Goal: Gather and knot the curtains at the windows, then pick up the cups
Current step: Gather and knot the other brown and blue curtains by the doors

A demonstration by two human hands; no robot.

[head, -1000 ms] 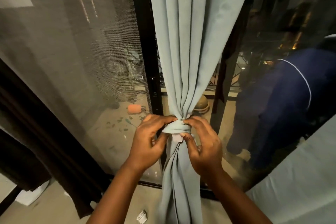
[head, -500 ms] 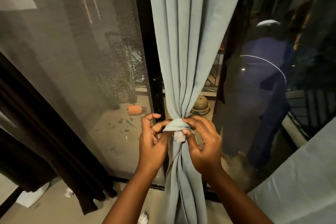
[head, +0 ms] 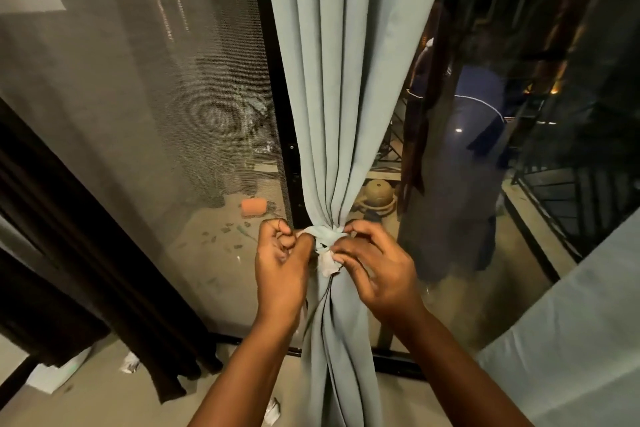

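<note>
We face a tall window (head: 145, 121) that fills most of the view, its left pane covered by a fine mesh screen and split from the right pane by a black frame post (head: 273, 80) running from 12 o'clock down toward the centre. The right pane (head: 519, 149) is dark glass showing reflections, among them a figure in blue clothing at about 2 o'clock. Through the mesh we see a dusty outdoor floor with an orange block (head: 254, 207) near the centre, and a round brown object (head: 375, 192) just right of the curtain.

The pale grey-blue curtain (head: 346, 80) hangs from 12 o'clock, wide at the top and drawn into a narrow bunch at the centre, then falls loose toward 6 o'clock. A dark curtain (head: 86, 253) slants across 8 to 9 o'clock. A pale cloth-covered surface (head: 571, 340) fills the 4 to 5 o'clock corner. The beige room floor (head: 104, 399) lies at 7 o'clock, with small white scraps (head: 130, 363) on it.

At the gathered waist sits the knot (head: 323, 236), with a small whitish tag (head: 328, 262) just below it. Our left hand (head: 282, 263) has its fingers curled tight and pinches the knot's left side. Our right hand (head: 377, 267) has its fingers bent, fingertips pinching the knot and tag from the right.
</note>
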